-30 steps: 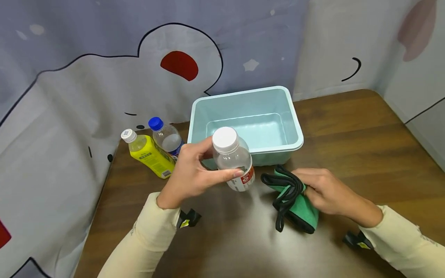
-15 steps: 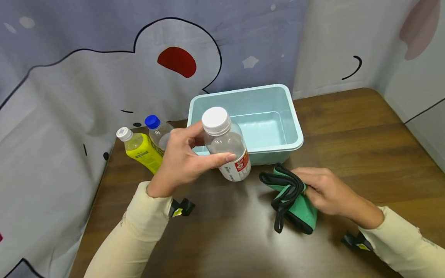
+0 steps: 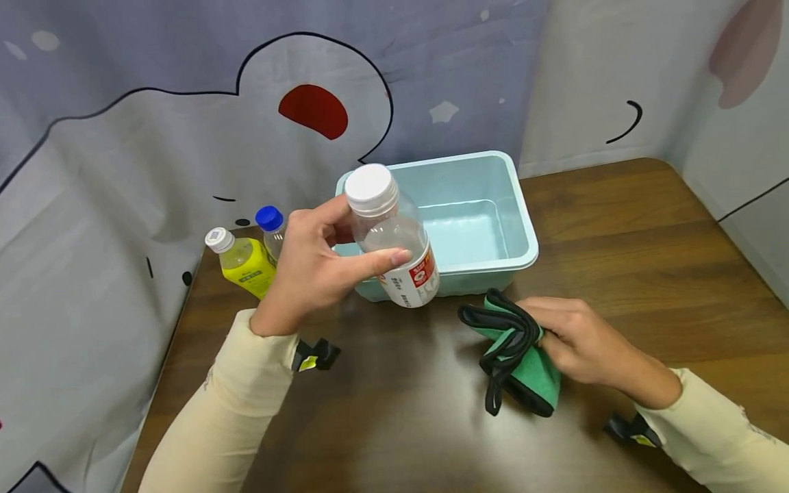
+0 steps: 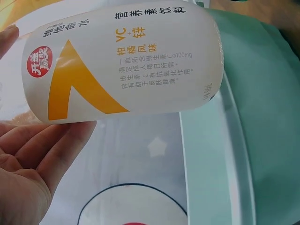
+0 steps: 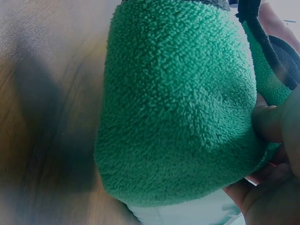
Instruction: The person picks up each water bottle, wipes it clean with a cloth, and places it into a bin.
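Note:
My left hand grips a clear plastic drink bottle around its body, thumb across the front. The bottle has a white cap and a white label with red; it is tilted and overlaps the tub's left front corner in the head view. In the left wrist view the bottle's label shows an orange 7, with fingers curled beneath it. My right hand pinches a folded green towel with black edging, in front of the tub. Its fuzzy surface fills much of the right wrist view.
A pale blue-green plastic tub stands at the back of the wooden table, against a printed curtain. At the back left are a yellow bottle with a white cap and a blue-capped bottle, partly hidden by my left hand.
My left hand has carried the drink bottle up and to the left in the head view, across the tub's front left corner. My right hand and the towel have hardly moved.

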Motion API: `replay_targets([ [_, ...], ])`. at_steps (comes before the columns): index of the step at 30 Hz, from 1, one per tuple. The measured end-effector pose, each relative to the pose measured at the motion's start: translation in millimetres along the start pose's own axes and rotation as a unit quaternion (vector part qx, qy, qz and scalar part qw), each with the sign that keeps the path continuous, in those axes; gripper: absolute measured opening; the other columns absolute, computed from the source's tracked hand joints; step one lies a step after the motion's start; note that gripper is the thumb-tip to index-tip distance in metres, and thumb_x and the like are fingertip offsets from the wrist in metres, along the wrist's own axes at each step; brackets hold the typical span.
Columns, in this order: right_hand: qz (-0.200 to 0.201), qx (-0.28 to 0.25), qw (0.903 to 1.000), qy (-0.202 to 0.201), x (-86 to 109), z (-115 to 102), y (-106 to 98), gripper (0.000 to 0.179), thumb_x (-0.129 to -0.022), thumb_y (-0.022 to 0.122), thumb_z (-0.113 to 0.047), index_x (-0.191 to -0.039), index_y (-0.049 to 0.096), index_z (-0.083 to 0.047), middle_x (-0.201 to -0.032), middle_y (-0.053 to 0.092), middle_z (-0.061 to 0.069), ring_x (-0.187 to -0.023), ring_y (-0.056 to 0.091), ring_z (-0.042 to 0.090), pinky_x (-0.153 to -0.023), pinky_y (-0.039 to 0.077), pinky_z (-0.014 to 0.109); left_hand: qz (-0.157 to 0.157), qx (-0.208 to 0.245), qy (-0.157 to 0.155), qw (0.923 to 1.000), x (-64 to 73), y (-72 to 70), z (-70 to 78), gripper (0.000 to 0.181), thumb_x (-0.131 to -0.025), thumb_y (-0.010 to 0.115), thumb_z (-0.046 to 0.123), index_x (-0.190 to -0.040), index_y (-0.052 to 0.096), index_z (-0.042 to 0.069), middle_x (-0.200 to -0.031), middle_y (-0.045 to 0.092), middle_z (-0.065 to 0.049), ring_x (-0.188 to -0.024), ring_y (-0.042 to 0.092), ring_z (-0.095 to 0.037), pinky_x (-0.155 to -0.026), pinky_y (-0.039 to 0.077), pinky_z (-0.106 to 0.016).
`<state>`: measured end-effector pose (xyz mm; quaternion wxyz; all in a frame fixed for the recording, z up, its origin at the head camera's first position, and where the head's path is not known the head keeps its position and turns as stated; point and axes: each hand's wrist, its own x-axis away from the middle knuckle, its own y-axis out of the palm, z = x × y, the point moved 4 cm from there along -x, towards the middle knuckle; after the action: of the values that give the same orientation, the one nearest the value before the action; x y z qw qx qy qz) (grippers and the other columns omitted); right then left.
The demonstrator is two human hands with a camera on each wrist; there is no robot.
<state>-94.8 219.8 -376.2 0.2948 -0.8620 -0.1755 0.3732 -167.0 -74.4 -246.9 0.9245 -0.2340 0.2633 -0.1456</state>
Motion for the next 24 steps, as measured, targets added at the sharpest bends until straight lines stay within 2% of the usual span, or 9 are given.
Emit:
replay_targets([
  [7, 0.005, 0.003, 1.0000, -0.005, -0.5, 0, -1, 0.051, -0.073, 0.053, 0.022, -0.108, 0.077, -0.007, -0.108, 0.076, 0.002, -0.101, 0.067, 0.004, -0.098, 0.049, 0.007, 0.008, 0.003, 0.021, 0.9997, -10.1, -5.1, 0.6, 0.054, -0.075, 0.093, 0.007, -0.124, 0.071, 0.000, -0.116, 0.079, -0.012, -0.094, 0.080, -0.021, -0.082, 0.065, -0.030],
  [12, 0.007, 0.004, 0.9999, -0.009, -1.5, 0, 0, 0.052, -0.072, 0.053, 0.022, -0.107, 0.077, -0.007, -0.107, 0.076, 0.001, -0.101, 0.067, 0.004, -0.097, 0.049, 0.008, 0.003, -0.008, 0.036, 0.9993, -18.1, -7.9, 0.4, 0.058, -0.076, 0.092, 0.008, -0.129, 0.069, 0.001, -0.120, 0.078, -0.012, -0.097, 0.080, -0.020, -0.083, 0.065, -0.030],
  [24, 0.006, -0.002, 0.9999, -0.008, -3.0, 0, 2, 0.052, -0.071, 0.052, 0.023, -0.106, 0.077, -0.007, -0.107, 0.076, 0.002, -0.101, 0.068, 0.004, -0.096, 0.050, 0.008, 0.009, -0.010, 0.019, 0.9997, -29.4, -8.6, -4.6, 0.057, -0.078, 0.091, 0.009, -0.130, 0.069, 0.003, -0.119, 0.078, -0.011, -0.097, 0.080, -0.022, -0.083, 0.065, -0.029],
])
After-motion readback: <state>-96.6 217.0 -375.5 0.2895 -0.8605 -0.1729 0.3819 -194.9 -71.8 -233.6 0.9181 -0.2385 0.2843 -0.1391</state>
